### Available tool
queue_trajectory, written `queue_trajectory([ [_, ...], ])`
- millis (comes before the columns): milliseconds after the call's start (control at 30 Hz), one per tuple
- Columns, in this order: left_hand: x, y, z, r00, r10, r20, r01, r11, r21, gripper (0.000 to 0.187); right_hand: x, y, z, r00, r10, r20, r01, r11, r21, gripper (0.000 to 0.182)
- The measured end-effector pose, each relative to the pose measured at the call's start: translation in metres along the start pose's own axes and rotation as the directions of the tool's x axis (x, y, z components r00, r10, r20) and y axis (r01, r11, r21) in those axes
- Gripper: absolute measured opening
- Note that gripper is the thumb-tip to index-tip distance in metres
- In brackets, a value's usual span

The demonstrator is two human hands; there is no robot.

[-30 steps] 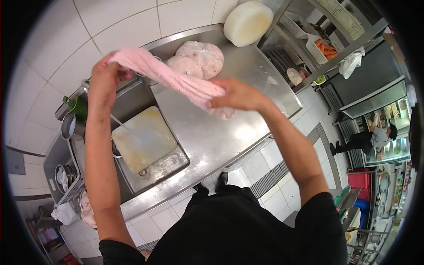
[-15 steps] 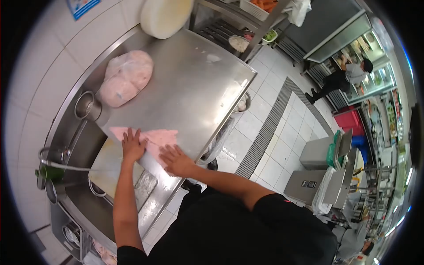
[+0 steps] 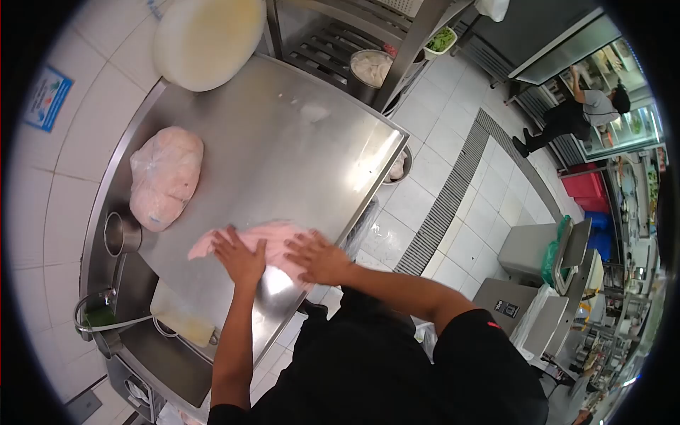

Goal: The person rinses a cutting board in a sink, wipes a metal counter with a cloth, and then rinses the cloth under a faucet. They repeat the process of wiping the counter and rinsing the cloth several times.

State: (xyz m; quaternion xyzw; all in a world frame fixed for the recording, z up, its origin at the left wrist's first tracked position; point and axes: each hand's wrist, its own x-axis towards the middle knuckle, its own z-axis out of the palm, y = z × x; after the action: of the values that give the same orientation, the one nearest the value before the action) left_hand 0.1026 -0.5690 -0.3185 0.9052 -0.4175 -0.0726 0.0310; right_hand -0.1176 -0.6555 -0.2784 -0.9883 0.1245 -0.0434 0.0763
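Observation:
On the stainless steel counter (image 3: 269,149) lies a pink cloth (image 3: 275,237), bunched and creased. My left hand (image 3: 242,261) rests flat on the cloth's left part, fingers spread and thumb out. Pressed on its right part, near the counter's front edge, is my right hand (image 3: 315,256), also with fingers apart. Neither hand grips anything. Farther back on the counter sits a clear plastic bag of pale pink raw meat (image 3: 167,178).
A metal cup (image 3: 122,232) stands left, by the sink (image 3: 145,287) with a hose and a board (image 3: 188,326). A thick round white board (image 3: 209,42) leans at the back. Bins (image 3: 506,308) stand right. A person (image 3: 577,117) is at an open fridge.
My hands and the cloth have slid right, away from the sink edge, and the cloth is more bunched. My view has shifted. The person at the fridge now reaches up.

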Motion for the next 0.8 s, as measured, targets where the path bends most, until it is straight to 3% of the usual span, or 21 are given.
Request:
queue_trajectory([
  [33,0.018,0.024,0.000,0.999,0.051,0.010,-0.051,0.998,0.024,0.095,-0.001,0.029,-0.012,0.958,-0.065,-0.280,-0.019,0.957,-0.288,0.064],
  [100,0.059,0.061,0.034,0.992,0.120,-0.048,-0.117,0.992,0.053,0.096,0.001,0.084,-0.014,0.865,-0.069,-0.498,-0.011,0.987,-0.157,0.064],
  [133,0.079,0.079,0.047,0.976,0.190,-0.110,-0.183,0.980,0.074,0.097,-0.017,0.123,0.003,0.941,0.080,0.328,-0.122,0.986,0.110,0.064],
  [167,0.095,0.106,0.041,0.977,0.183,-0.106,-0.175,0.981,0.080,0.097,-0.019,0.148,-0.005,0.928,0.104,0.358,-0.141,0.987,0.077,0.064],
  [233,0.121,0.170,0.014,0.981,0.186,-0.055,-0.189,0.981,-0.049,0.097,-0.024,0.193,-0.016,0.929,0.110,0.353,-0.144,0.987,0.073,0.065],
  [467,0.210,0.283,0.011,0.955,0.293,-0.030,-0.295,0.951,-0.095,0.098,-0.037,0.325,-0.037,0.954,0.187,0.236,-0.206,0.977,0.055,0.064],
  [500,0.221,0.294,0.010,0.945,0.325,-0.039,-0.327,0.941,-0.084,0.098,-0.038,0.335,-0.039,0.968,0.184,0.173,-0.200,0.976,0.083,0.064],
  [533,0.230,0.303,0.011,0.934,0.354,-0.050,-0.357,0.931,-0.073,0.099,-0.038,0.340,-0.043,0.971,0.183,0.156,-0.185,0.983,-0.004,0.064],
  [667,0.265,0.325,0.018,0.909,0.413,-0.062,-0.414,0.910,-0.012,0.099,-0.033,0.355,-0.034,0.951,0.244,0.189,-0.257,0.965,0.046,0.065],
  [767,0.289,0.336,0.025,0.908,0.418,0.028,-0.419,0.906,0.064,0.099,-0.034,0.356,-0.033,0.951,0.284,0.120,-0.288,0.958,0.014,0.065],
  [800,0.300,0.327,0.044,0.896,0.443,-0.007,-0.439,0.890,0.126,0.100,-0.036,0.353,-0.034,0.963,0.262,-0.057,-0.259,0.964,0.059,0.064],
])
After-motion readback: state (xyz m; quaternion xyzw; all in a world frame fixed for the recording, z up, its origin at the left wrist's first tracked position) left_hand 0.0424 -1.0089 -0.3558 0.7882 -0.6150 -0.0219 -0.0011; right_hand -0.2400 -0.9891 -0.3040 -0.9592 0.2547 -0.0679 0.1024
